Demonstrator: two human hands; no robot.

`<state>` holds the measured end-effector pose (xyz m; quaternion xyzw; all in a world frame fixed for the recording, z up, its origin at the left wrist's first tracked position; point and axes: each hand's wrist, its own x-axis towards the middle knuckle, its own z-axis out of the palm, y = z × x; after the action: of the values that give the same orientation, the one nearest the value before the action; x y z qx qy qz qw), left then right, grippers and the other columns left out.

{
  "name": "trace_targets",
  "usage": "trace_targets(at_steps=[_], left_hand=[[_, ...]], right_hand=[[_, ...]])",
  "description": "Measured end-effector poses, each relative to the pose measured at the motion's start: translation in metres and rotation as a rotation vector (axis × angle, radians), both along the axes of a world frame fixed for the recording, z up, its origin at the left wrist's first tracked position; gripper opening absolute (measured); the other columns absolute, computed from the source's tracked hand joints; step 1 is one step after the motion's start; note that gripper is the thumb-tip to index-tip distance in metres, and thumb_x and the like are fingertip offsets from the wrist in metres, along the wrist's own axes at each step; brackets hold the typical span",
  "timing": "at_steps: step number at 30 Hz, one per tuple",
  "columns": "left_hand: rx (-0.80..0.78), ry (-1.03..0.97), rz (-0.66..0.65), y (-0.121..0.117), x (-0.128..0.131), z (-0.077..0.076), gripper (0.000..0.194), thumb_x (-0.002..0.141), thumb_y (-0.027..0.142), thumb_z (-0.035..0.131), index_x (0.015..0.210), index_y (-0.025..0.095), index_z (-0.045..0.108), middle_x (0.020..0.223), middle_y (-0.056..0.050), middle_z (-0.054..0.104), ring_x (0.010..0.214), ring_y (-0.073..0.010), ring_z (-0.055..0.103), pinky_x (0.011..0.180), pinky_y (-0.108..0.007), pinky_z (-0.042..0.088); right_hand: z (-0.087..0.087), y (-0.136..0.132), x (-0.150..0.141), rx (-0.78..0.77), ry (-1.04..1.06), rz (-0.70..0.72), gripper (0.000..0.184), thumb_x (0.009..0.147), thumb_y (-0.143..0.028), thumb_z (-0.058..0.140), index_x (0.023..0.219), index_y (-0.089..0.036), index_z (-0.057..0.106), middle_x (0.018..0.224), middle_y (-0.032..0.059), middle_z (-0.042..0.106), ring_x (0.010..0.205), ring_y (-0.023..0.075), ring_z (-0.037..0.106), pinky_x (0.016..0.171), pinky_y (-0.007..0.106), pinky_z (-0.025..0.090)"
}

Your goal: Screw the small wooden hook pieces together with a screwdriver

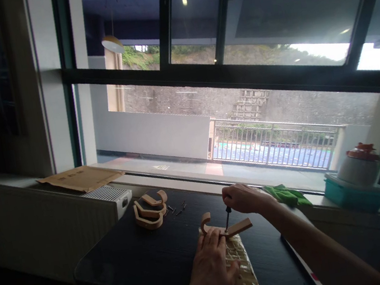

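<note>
A curved wooden hook [239,227] lies across the far end of a long block wrapped in shiny clear tape [243,268]. My left hand [211,263] holds the hook down against the block, fingers closed over its near side and thumb on the wrapping. Above it, my right hand [243,197] is closed around the handle of a screwdriver [228,212]. The screwdriver stands nearly upright, its tip meeting the flat part of the hook. Whether a screw sits under the tip is too small to tell.
More curved wooden pieces [150,222] and several loose screws [173,209] lie on the dark table [129,261]. A brown envelope [83,177] rests on the radiator [44,216] at left. Along the sill are a green cloth [285,195], a teal box [351,197] and a white container [360,167].
</note>
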<state>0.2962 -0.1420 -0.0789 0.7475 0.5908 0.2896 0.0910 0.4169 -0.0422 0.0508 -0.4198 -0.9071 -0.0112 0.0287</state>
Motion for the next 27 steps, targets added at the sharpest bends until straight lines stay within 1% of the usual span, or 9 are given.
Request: trace_targets(at_steps=[2,4,7,11,16,20,23,27], left_hand=[[-0.013,0.002,0.007,-0.001,0.000,0.000,0.056,0.082,0.040,0.050,0.130,0.013,0.050,0.141,-0.010,0.042,0.134,-0.0259,0.028,0.113,-0.039,0.013],[-0.032,0.007,0.012,-0.002,0.000,0.000,0.056,0.082,0.040,0.050,0.130,0.012,0.051,0.142,-0.011,0.041,0.134,-0.0264,0.027,0.113,-0.040,0.013],[-0.032,0.010,0.009,-0.003,0.001,0.000,0.056,0.081,0.039,0.050,0.130,0.013,0.051,0.142,-0.010,0.041,0.135,-0.0259,0.027,0.113,-0.039,0.014],[-0.050,0.009,0.020,-0.003,0.001,-0.001,0.056,0.082,0.040,0.049,0.131,0.013,0.050,0.143,-0.011,0.039,0.135,-0.0262,0.026,0.113,-0.040,0.014],[-0.024,-0.001,0.010,-0.003,0.001,-0.001,0.055,0.081,0.039,0.050,0.130,0.013,0.051,0.142,-0.010,0.042,0.134,-0.0258,0.028,0.113,-0.039,0.015],[-0.026,-0.003,0.005,-0.003,0.000,0.000,0.055,0.081,0.039,0.050,0.130,0.012,0.052,0.141,-0.011,0.042,0.134,-0.0263,0.028,0.113,-0.040,0.015],[-0.025,-0.005,0.004,-0.002,0.000,-0.003,0.056,0.082,0.039,0.050,0.130,0.011,0.051,0.142,-0.011,0.041,0.134,-0.0268,0.028,0.113,-0.041,0.015],[-0.009,-0.009,0.003,-0.002,0.000,-0.005,0.055,0.081,0.039,0.050,0.130,0.012,0.051,0.141,-0.010,0.042,0.134,-0.0263,0.028,0.113,-0.040,0.015]], right_hand=[[-0.001,0.000,-0.003,0.010,-0.016,-0.016,0.024,0.092,-0.033,0.047,0.094,-0.015,0.062,0.086,0.0028,0.065,0.076,0.0146,0.060,0.071,0.033,0.047],[-0.002,0.002,-0.003,0.010,-0.031,-0.033,0.026,0.092,-0.037,0.049,0.096,-0.014,0.061,0.089,0.0028,0.064,0.078,0.0149,0.061,0.074,0.035,0.049],[0.001,0.007,-0.001,-0.019,-0.047,-0.032,0.025,0.091,-0.037,0.051,0.097,-0.015,0.061,0.092,0.0032,0.064,0.080,0.0150,0.061,0.075,0.036,0.050],[0.006,0.014,0.002,-0.063,-0.025,-0.013,0.026,0.091,-0.036,0.051,0.105,-0.016,0.060,0.095,0.0037,0.064,0.079,0.0149,0.061,0.073,0.035,0.051],[-0.001,0.017,0.003,-0.062,0.027,-0.017,0.027,0.092,-0.038,0.050,0.102,-0.015,0.060,0.093,0.0035,0.064,0.081,0.0155,0.061,0.075,0.036,0.050],[-0.008,0.019,0.005,-0.053,0.062,-0.056,0.031,0.093,-0.042,0.045,0.099,-0.015,0.060,0.087,0.0030,0.063,0.075,0.0146,0.060,0.071,0.034,0.049],[-0.007,0.022,0.007,-0.067,0.073,-0.062,0.034,0.092,-0.044,0.045,0.095,-0.015,0.061,0.081,0.0022,0.063,0.068,0.0136,0.058,0.066,0.032,0.047],[-0.005,0.024,0.009,-0.101,0.104,0.002,0.025,0.089,-0.036,0.049,0.098,-0.017,0.063,0.082,0.0022,0.065,0.067,0.0125,0.057,0.061,0.026,0.043]])
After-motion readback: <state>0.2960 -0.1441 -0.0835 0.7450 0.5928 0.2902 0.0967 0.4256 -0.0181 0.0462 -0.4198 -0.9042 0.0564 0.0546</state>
